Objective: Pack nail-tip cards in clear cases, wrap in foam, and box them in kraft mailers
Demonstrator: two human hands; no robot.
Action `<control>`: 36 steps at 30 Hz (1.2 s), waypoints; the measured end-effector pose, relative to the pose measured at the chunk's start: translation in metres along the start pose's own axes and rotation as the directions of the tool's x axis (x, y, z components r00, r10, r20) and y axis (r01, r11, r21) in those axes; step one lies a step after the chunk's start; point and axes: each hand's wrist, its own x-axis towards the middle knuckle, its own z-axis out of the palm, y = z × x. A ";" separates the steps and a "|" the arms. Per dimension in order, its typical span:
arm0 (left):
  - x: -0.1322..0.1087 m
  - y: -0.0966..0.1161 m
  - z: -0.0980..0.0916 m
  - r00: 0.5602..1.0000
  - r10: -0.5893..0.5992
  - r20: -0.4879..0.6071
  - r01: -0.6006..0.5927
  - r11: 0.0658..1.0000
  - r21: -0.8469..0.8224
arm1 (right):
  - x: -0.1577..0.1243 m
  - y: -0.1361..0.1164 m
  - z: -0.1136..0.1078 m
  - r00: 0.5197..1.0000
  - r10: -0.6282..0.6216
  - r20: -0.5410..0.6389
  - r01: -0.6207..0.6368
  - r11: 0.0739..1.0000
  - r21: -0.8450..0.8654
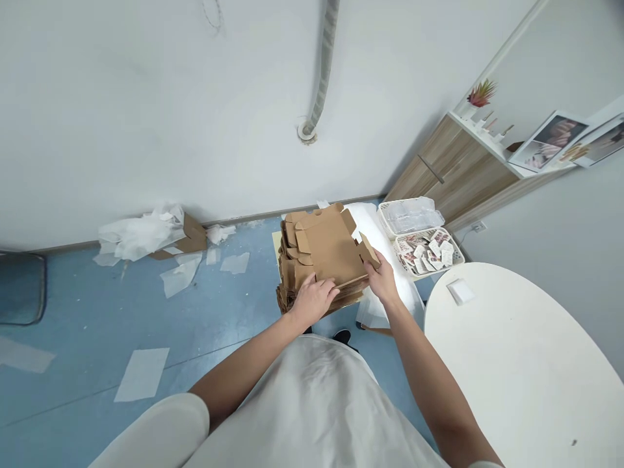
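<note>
An unfolded brown carton (331, 250) lies atop a stack of cartons (288, 286) mid-scene, left of the white desk (526, 351). The right hand (383, 279) pinches its right flap; the left hand (316, 300) lies at the near edge, and whether it grips I cannot tell. The stack looks ragged on the left, so a hard pull could make it slide; twisting might tear the flap.
</note>
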 end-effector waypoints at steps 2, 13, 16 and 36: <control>0.001 0.001 -0.010 0.998 -0.002 -0.066 0.002 1.000 -0.006 | 0.000 0.001 -0.004 1.000 -0.011 0.008 0.011 0.999 0.036; 0.030 -0.022 -0.017 0.893 -0.450 0.019 0.445 0.874 -0.197 | -0.030 0.015 -0.071 0.905 -0.244 -0.348 0.236 0.969 -0.068; 0.040 -0.009 0.002 0.918 -0.374 0.128 0.395 0.860 -0.322 | -0.052 0.023 -0.093 0.859 -0.229 -0.457 0.217 0.973 -0.078; 0.080 0.239 0.174 0.865 0.270 0.423 -0.166 0.950 -0.266 | -0.255 0.182 -0.276 0.302 -0.001 -0.953 -0.052 0.999 -0.017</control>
